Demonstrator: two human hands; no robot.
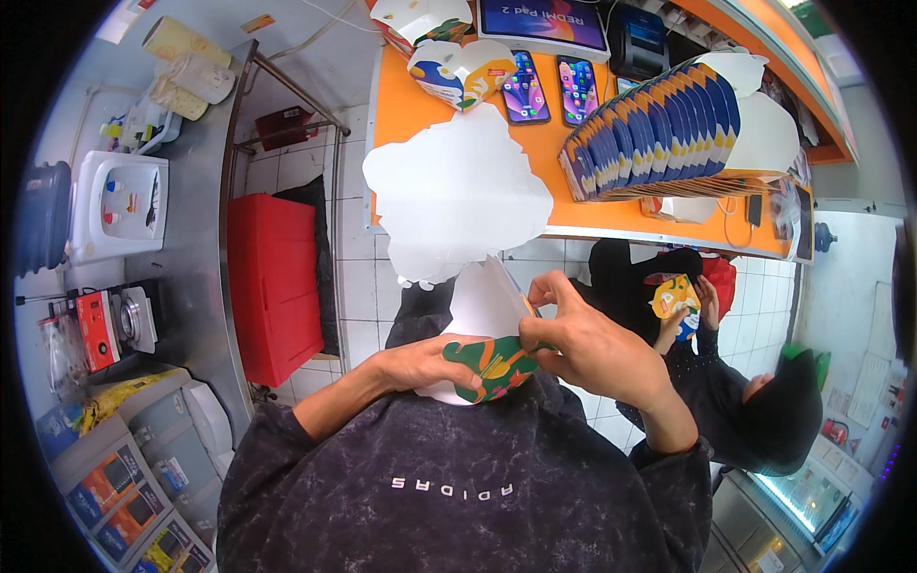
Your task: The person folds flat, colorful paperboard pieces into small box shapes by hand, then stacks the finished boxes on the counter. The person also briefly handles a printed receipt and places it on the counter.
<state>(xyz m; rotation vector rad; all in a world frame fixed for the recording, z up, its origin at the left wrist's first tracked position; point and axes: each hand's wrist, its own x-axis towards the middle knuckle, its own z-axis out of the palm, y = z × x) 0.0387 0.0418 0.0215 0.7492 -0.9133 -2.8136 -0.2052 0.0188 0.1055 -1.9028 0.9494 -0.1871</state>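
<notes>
A partly folded food carton [497, 371], green with orange and red shapes outside and white inside, is held close to my chest. My left hand [420, 365] grips its near left side, the thumb over the printed panel. At the carton's right edge my right hand [583, 334] pinches a raised side panel between thumb and fingers. Just beyond, flat white carton blanks [458, 186] lie printed side down and overhang the front of the orange table [390, 105]. Two folded cartons, one a blue and yellow box [463, 76], stand at the table's far left.
A row of nested blue carton blanks [659, 138] fills the table's right side. Two phones [526, 88] and a tablet box [544, 24] lie at the back. To my right, another person [755, 401] folds a yellow carton [675, 301]. A red bin [275, 286] stands left, beside a steel counter [196, 220].
</notes>
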